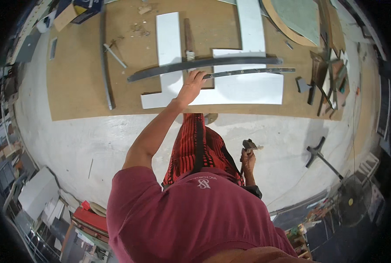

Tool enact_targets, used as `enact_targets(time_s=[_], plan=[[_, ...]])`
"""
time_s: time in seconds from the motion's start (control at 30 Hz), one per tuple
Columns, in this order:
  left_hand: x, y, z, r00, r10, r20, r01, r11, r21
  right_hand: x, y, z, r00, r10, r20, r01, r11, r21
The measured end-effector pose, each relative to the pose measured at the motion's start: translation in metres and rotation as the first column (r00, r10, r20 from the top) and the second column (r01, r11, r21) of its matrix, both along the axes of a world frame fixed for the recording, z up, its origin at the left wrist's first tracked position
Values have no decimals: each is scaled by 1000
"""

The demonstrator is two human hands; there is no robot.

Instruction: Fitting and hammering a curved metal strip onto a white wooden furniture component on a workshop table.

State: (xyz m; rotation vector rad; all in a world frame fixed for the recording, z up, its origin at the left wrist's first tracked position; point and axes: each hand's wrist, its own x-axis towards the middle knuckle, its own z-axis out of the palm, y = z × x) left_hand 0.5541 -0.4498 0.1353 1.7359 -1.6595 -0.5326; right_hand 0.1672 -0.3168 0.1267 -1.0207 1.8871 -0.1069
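Head view: my two hands over a brown board (81, 96) on the floor
Left hand (191, 85): fingers spread open, tips resting on the thin metal strip (248, 71) lying across the white panel (248, 87) on the board
Dark curved bar (204, 64): just beyond the strip
Right hand (248, 160): off the board, closed around a small dark tool (249, 144)

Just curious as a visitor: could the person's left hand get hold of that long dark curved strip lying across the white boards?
Probably yes. The left hand is already stretched out, fingertips at the long dark curved strip on the white boards, with nothing between them.
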Motion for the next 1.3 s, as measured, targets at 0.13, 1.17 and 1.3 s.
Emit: enact_targets(time_s=[0.13, 1.17, 1.3], plan=[[61, -3, -17, 989, 113, 91, -108, 992, -58, 12, -3, 8, 1000, 9, -4, -9, 1000, 25], [175, -7, -78, 673, 719, 173, -733, 617, 287, 139, -45, 35, 1000, 26, 9, -26, 996, 81], [158, -4, -82, 716, 623, 316, -697, 667, 264, 132, -48, 27, 997, 71, 34, -74, 993, 93]])
